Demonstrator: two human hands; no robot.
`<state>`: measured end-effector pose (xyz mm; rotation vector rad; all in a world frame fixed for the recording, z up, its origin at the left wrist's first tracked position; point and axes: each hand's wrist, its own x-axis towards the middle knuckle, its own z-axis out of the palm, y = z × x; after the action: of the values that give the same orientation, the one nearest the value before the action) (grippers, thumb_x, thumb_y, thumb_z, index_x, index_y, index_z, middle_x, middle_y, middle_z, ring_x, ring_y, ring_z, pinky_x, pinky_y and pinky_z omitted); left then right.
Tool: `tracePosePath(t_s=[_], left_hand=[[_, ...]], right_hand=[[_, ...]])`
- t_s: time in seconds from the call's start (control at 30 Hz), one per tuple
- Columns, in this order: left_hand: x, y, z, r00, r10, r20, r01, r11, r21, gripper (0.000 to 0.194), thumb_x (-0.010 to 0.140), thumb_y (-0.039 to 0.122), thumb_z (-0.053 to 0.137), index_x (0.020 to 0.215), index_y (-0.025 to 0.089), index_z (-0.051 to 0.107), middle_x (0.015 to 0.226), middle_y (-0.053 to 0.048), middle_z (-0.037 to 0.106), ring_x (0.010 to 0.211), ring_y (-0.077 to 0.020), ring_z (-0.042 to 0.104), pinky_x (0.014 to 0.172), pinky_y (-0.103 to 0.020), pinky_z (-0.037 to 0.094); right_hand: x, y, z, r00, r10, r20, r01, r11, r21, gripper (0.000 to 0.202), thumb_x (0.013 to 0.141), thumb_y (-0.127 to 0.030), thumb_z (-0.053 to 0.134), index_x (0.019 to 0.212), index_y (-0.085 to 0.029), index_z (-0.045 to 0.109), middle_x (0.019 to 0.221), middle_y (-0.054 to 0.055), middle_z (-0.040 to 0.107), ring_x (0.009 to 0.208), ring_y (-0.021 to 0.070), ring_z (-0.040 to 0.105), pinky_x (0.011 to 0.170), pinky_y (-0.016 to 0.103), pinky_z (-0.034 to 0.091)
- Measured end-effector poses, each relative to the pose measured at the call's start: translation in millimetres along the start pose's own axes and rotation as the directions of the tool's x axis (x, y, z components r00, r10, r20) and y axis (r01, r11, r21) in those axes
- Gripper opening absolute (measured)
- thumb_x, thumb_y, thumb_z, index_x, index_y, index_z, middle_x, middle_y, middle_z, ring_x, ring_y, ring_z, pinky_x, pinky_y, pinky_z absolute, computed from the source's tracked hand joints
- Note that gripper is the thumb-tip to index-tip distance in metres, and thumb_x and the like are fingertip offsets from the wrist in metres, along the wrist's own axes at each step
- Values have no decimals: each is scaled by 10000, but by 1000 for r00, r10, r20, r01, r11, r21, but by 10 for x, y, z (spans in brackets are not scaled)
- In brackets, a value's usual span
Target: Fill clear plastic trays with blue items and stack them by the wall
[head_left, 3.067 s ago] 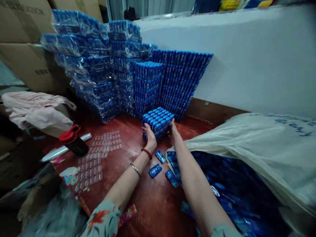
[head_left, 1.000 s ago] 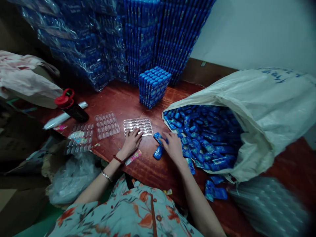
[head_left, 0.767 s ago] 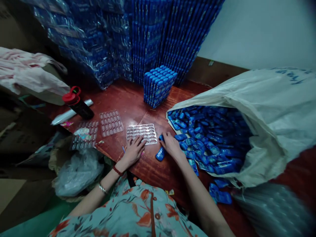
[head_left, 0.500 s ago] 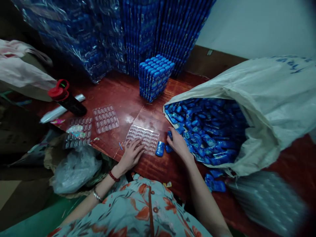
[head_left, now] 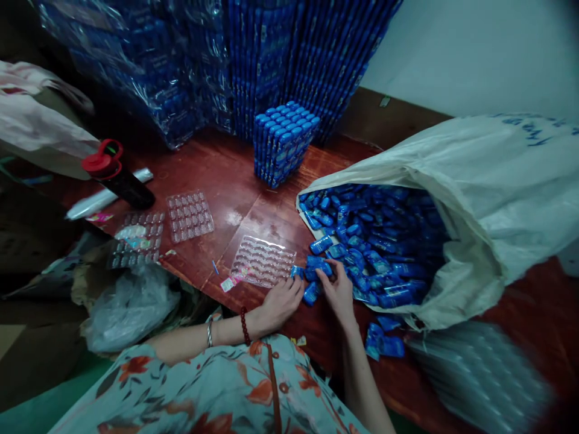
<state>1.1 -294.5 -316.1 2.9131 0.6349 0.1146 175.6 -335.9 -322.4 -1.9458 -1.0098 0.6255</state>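
My left hand (head_left: 284,300) has its fingers closed around the lower part of a small blue packet (head_left: 297,271), beside the right edge of a clear plastic blister tray (head_left: 263,260). My right hand (head_left: 338,292) pinches another blue packet (head_left: 322,267) between thumb and fingers. More blue packets lie loose around it, one blue packet (head_left: 311,293) just below. A white sack (head_left: 488,241) lies on its side at the right, its mouth full of the same blue packets (head_left: 389,241). At the tray's lower left corner is a small pink and white slip (head_left: 228,283).
A block of filled blue trays (head_left: 286,144) stands upright behind, before tall blue stacks (head_left: 257,66). At left are two clear trays (head_left: 190,216), a black bottle with red lid (head_left: 120,175) and a plastic bag (head_left: 131,307). Stacked clear trays (head_left: 484,374) are at lower right.
My left hand has left the tray and moved right to the blue packet beside it. My right hand has shifted slightly down and right. The pink and white slip now shows.
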Motion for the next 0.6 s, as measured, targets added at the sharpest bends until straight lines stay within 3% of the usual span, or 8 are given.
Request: tracePosePath(t_s=[0.07, 0.17, 0.27, 0.37, 0.43, 0.5, 0.6], left_hand=[[-34, -8, 6, 1000, 7, -31, -7, 1000, -19, 414, 895, 112, 370, 1308, 88, 384, 1261, -188, 521, 1085, -245, 537, 895, -374, 421], [-52, -126, -23, 997, -68, -37, 63, 992, -112, 374, 912, 318, 444, 1240, 139, 436, 1217, -171, 530, 1048, -260, 534, 855, -397, 430], [-36, -313, -79, 990, -142, -3, 138, 964, -226, 479, 818, 538, 534, 1096, 149, 497, 1070, -133, 567, 977, -265, 537, 807, -393, 441], [-20, -437, -139, 989, -149, 19, 149, 956, -253, 566, 744, 604, 583, 1067, 147, 501, 1014, -117, 569, 964, -273, 528, 817, -399, 434], [0, -453, -183, 998, -63, 29, 68, 976, -206, 540, 797, 525, 577, 1180, 163, 463, 1146, -135, 537, 1033, -278, 507, 852, -401, 419], [43, -430, -235, 994, 94, 47, -86, 986, -144, 459, 883, 337, 515, 1304, 222, 376, 1329, -118, 437, 1127, -266, 468, 900, -389, 399], [153, -363, -320, 951, 287, 112, -278, 957, -88, 443, 893, 119, 412, 1319, 234, 375, 1393, -84, 390, 1163, -234, 455, 922, -356, 399]], right_hand=[[-60, 43, -5, 998, 52, -33, -50, 997, 55, 439, 772, -499, 571, 1085, -194, 519, 793, 22, 622, 598, 149, 571, 540, 266, 464], [-131, 69, -15, 993, 110, -42, -103, 986, 132, 441, 769, -482, 582, 1102, -201, 511, 732, 4, 608, 534, 141, 557, 485, 257, 454], [-172, 77, -26, 989, 146, -30, -138, 971, 196, 454, 772, -475, 579, 1128, -203, 505, 731, 1, 608, 508, 134, 552, 468, 256, 454], [-191, 93, -31, 985, 171, -24, -164, 967, 196, 467, 768, -480, 583, 1140, -205, 519, 693, -9, 599, 504, 137, 552, 472, 258, 454], [-196, 108, -30, 984, 174, -29, -166, 968, 186, 464, 766, -481, 589, 1135, -206, 531, 659, -19, 587, 497, 135, 541, 472, 256, 448], [-197, 122, -26, 985, 168, -31, -160, 970, 183, 457, 768, -481, 591, 1132, -210, 536, 661, -19, 590, 488, 127, 523, 466, 250, 438], [-195, 136, -26, 985, 169, -22, -163, 970, 182, 454, 773, -482, 588, 1135, -211, 536, 664, -18, 595, 472, 119, 504, 448, 242, 421]])
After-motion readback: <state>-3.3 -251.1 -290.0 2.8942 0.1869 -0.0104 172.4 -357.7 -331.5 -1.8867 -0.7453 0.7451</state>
